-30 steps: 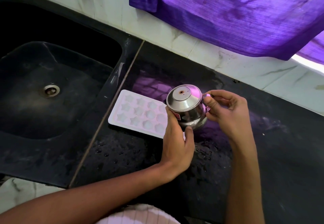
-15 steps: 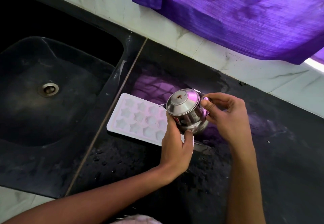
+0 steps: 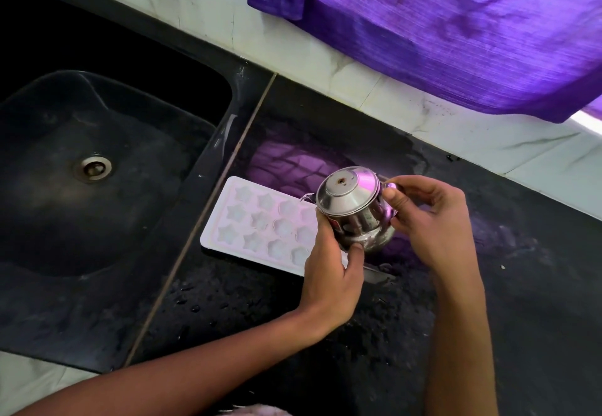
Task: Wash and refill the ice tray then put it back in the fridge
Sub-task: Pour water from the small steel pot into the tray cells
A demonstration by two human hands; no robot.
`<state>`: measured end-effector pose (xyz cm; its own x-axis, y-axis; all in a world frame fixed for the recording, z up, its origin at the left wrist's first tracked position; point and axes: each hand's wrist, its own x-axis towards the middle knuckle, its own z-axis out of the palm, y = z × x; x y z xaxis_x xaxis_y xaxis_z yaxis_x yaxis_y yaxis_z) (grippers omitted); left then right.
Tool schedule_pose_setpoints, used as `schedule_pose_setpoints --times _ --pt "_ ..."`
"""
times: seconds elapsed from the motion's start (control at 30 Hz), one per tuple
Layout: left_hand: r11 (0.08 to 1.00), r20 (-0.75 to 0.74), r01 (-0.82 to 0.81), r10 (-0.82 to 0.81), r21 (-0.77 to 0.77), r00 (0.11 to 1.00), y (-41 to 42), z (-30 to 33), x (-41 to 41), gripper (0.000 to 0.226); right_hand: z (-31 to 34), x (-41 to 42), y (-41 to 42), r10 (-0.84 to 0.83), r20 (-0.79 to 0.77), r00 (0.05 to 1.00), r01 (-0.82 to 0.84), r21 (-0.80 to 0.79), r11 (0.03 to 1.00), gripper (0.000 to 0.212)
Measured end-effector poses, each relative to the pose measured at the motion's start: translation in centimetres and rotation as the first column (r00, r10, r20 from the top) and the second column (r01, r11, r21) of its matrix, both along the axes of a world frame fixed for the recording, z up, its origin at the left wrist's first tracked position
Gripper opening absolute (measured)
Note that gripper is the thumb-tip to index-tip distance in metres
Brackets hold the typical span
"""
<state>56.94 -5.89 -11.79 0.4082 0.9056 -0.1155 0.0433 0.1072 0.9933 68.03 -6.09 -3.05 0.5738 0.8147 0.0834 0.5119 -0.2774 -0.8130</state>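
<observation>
Both hands held the kettle (image 3: 353, 217) over the tray (image 3: 260, 223): left hand (image 3: 332, 272) gripped its body, right hand (image 3: 430, 220) pinched its handle.

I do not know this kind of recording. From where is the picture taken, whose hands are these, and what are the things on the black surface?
There is no machine here. A person wears a camera on the head, so it looks forward and down at that person's own hands. The left hand grips the body of a small steel kettle with a lid; the right hand pinches its handle. The kettle's spout points over a white ice tray with star-shaped cells, which lies flat on the wet black counter. To the left is a dark sink. A purple cloth hangs behind.
</observation>
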Motion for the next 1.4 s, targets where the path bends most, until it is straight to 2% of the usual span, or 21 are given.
schedule_pose_setpoints --times 0.47,1.0,1.4 --pt "0.992 -0.009 0.001 0.0 0.125 1.0 0.1 1.3 -0.6 0.077 0.2 0.0 -0.2 -0.011 0.031 0.999 0.01 0.05 0.999 0.011" --pt "0.995 -0.005 0.037 -0.037 0.093 0.999 0.3 0.5 -0.7 0.074 0.0 -0.1 0.3 -0.013 0.075 0.997 0.011 0.019 1.0 0.01" --pt "0.986 0.001 -0.008 0.008 0.165 1.0 -0.8 1.7 -1.0 0.081 0.9 -0.8 -0.8 0.038 -0.026 0.999 -0.035 0.121 0.992 0.014"
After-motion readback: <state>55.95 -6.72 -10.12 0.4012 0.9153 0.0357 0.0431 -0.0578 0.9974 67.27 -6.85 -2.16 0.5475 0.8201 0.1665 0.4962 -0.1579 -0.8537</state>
